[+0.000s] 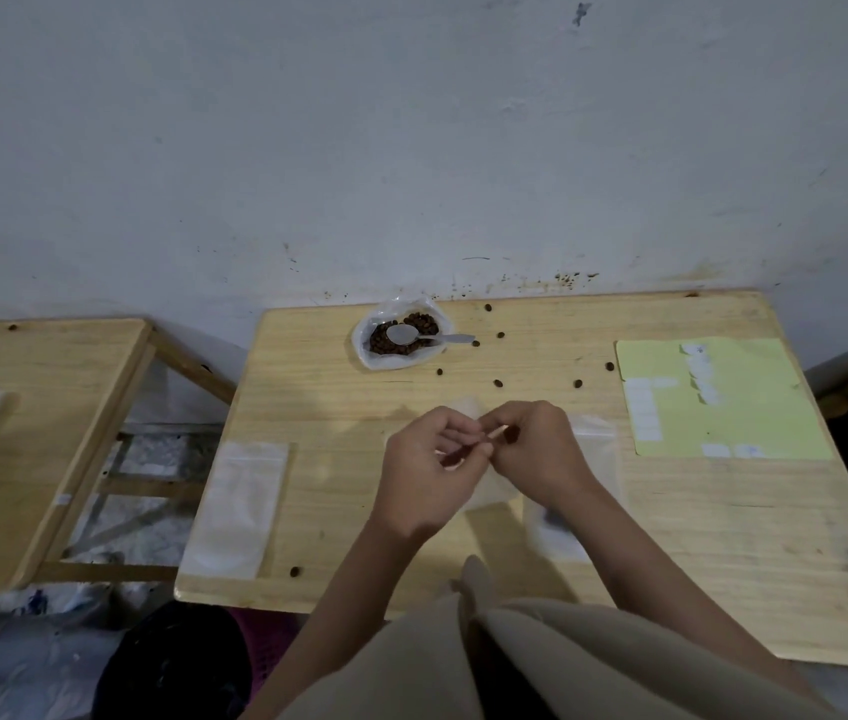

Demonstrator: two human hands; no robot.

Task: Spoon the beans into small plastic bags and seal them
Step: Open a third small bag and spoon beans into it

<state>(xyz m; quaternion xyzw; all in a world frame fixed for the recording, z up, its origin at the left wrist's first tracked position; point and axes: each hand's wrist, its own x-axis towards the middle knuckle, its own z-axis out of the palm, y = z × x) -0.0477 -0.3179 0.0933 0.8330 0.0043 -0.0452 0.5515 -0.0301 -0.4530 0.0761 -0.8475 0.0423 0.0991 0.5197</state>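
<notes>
- The left hand (429, 462) and right hand (536, 449) met above the table (463, 387), both pinching the top edge of a small plastic bag (484, 485).
- A few beans showed inside the bag by the right fingers (512, 433).
- The spoon (411, 336) rested on the beans (406, 332) in the open pouch (375, 350) at the table's far edge.
- An empty bag (237, 504) lay flat to the left.

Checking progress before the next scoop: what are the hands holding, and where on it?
Both the left hand and the right hand pinch a small clear bag along its top edge; the bag hangs below them.
</notes>
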